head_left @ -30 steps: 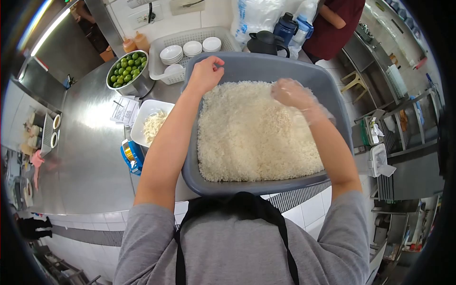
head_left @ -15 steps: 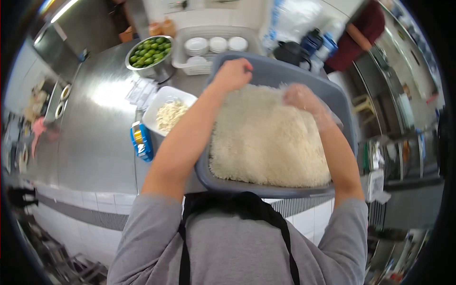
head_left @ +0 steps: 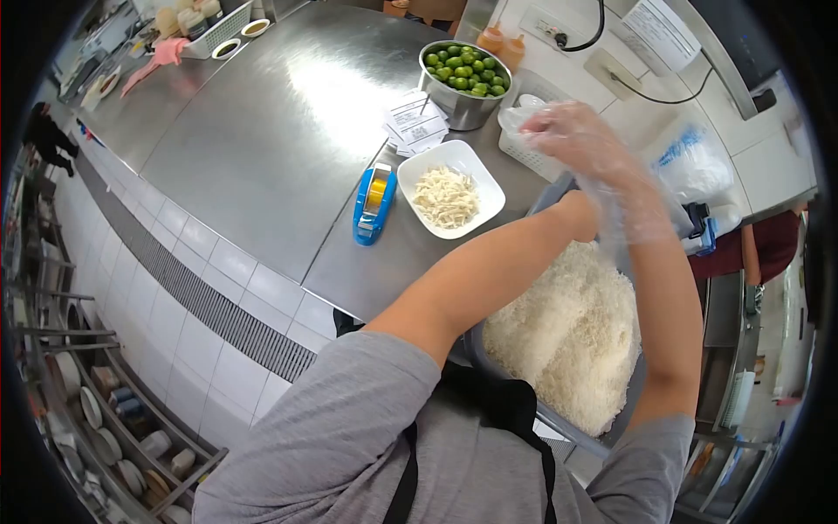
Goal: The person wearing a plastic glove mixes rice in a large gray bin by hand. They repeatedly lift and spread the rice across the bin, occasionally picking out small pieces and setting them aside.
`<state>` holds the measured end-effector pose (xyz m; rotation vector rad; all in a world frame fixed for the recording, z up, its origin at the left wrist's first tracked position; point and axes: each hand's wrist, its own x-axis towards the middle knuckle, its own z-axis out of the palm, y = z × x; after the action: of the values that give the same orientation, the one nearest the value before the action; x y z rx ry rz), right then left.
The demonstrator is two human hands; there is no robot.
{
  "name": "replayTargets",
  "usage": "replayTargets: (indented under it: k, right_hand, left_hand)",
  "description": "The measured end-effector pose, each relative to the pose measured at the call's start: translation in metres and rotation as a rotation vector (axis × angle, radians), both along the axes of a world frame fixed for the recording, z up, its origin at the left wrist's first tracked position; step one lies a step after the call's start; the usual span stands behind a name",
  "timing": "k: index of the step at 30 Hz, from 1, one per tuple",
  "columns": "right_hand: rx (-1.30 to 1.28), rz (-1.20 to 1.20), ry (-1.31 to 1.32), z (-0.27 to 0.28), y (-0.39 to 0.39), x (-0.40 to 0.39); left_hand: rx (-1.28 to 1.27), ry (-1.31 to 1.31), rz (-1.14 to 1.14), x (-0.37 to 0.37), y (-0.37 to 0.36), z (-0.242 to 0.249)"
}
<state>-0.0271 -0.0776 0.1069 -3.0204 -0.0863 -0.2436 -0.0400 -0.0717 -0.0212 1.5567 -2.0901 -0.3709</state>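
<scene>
A grey tub (head_left: pixel 491 356) holds a broad heap of white rice (head_left: pixel 572 336). My right hand (head_left: pixel 580 144), in a clear plastic glove, is raised over the tub's far end, its fingers bent together near the white basket; anything between them is too blurred to make out. Lower down, my left hand (head_left: pixel 578 215) is at the tub's far rim, its fingers hidden behind the loose glove plastic. Left of the tub, a white bowl (head_left: pixel 491 194) holds pale shredded food (head_left: pixel 445 196). Beside it lies a blue tape dispenser (head_left: pixel 374 205).
Behind the bowl are printed slips (head_left: pixel 415 122) and a steel pot (head_left: pixel 467 113) of green limes. A white basket (head_left: pixel 524 150) stands behind the tub. Two orange-capped bottles (head_left: pixel 500 44) are by the wall. A person in dark red (head_left: pixel 777 247) stands at the right.
The view has swung left, so the tub appears farther right. My gloved right hand has lifted off the rice. My left hand has moved close to the right forearm.
</scene>
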Motion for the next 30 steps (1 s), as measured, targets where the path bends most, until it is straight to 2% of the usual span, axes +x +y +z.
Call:
replayTargets:
  k: [1, 3, 7, 8, 9, 10, 13, 14, 16, 17, 18, 20, 21, 22, 24, 25, 27, 30]
  right_hand:
    - [-0.001, 0.003, 0.004, -0.006, 0.008, 0.008]
    - [0.197, -0.514, 0.138, -0.003, 0.042, 0.027]
    - [0.282, -0.611, 0.074, 0.031, 0.043, 0.001]
    - [0.136, -0.517, -0.064, 0.036, 0.033, -0.022]
    - [-0.012, -0.438, -0.189, 0.04, 0.026, -0.049]
    - [0.223, -0.795, -0.205, 0.047, 0.027, -0.075]
    - [0.305, -0.944, -0.213, 0.022, 0.028, -0.169]
    - [0.526, -1.141, -0.184, -0.006, 0.019, -0.193]
    - [0.315, -0.923, -0.01, -0.089, 0.002, -0.246]
    - [0.348, -0.983, 0.116, -0.12, 0.009, -0.26]
    - [0.383, -1.035, 0.245, -0.14, 0.021, -0.267]
    - [-0.032, -0.907, 0.376, -0.157, 0.051, -0.241]
    - [0.034, -0.816, 0.283, -0.164, 0.06, -0.224]
    - [0.095, -0.727, 0.19, -0.17, 0.069, -0.209]
    - [0.453, -0.781, 0.109, -0.136, 0.114, -0.183]
    - [0.457, -0.794, 0.11, -0.123, 0.132, -0.183]
    - [0.293, -0.519, 0.222, -0.108, 0.154, -0.182]
    - [0.189, -0.47, 0.259, -0.103, 0.16, -0.218]
  left_hand:
    - [-0.041, 0.011, 0.013, -0.002, -0.013, -0.003]
    - [-0.128, 0.031, 0.023, -0.007, -0.038, -0.008]
    - [-0.294, 0.081, -0.034, 0.006, -0.033, -0.039]
    - [-0.326, 0.103, -0.075, -0.019, -0.038, -0.046]
    - [-0.212, 0.018, -0.118, -0.01, -0.029, -0.032]
    - [0.089, -0.054, -0.109, 0.001, 0.004, 0.016]
    - [0.011, 0.204, -0.074, 0.003, 0.0, 0.008]
    - [0.007, 0.229, -0.069, 0.002, -0.001, 0.01]
    - [0.009, 0.243, -0.087, 0.003, -0.003, 0.015]
    - [0.054, 0.204, -0.061, 0.002, -0.003, 0.015]
    - [0.098, 0.165, -0.031, 0.002, -0.003, 0.016]
    - [0.11, 0.136, -0.049, 0.002, 0.0, 0.022]
    - [0.123, 0.114, -0.049, 0.002, 0.001, 0.024]
    - [0.127, 0.109, -0.075, 0.002, 0.002, 0.026]
    - [0.151, 0.132, -0.04, 0.002, 0.003, 0.026]
    - [0.155, 0.133, -0.053, 0.002, 0.003, 0.025]
    - [0.102, 0.158, -0.036, 0.002, 0.005, 0.023]
    - [0.098, 0.154, -0.053, 0.003, 0.007, 0.023]
